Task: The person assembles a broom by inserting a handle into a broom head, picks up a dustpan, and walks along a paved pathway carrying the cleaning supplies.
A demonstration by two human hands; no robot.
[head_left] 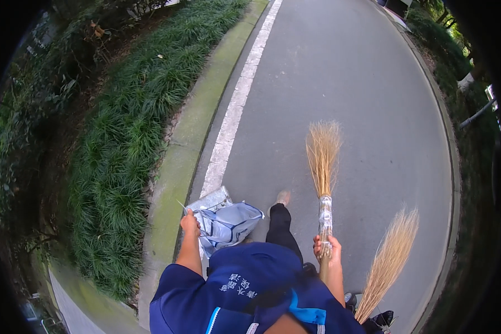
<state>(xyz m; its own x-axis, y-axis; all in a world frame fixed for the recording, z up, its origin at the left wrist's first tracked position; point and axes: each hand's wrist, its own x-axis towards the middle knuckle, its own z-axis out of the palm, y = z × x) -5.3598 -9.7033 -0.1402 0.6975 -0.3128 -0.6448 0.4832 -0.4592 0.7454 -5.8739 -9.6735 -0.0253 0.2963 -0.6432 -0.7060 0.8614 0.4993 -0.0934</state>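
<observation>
My left hand (190, 223) is closed at the upper edge of a silvery metal dustpan (214, 197), beside my left side. A pale bag with blue edging (231, 222) hangs over the dustpan, and the grip itself is mostly hidden by my fingers. My right hand (328, 247) wraps round the handle of a straw broom (323, 161), bound with whitish tape above my fingers. The broom's bristles point ahead, over the road. To the right of my right arm slants a second straw broom (389, 256); its lower end is hidden.
Grey asphalt road (362, 89) stretches ahead, with a white line (236, 111) along its left side. A mossy kerb (197, 106) borders grass-like plants (139, 122). Dark shoes (381, 319) show near the second broom. Another kerb (442, 111) and shrubs line the right.
</observation>
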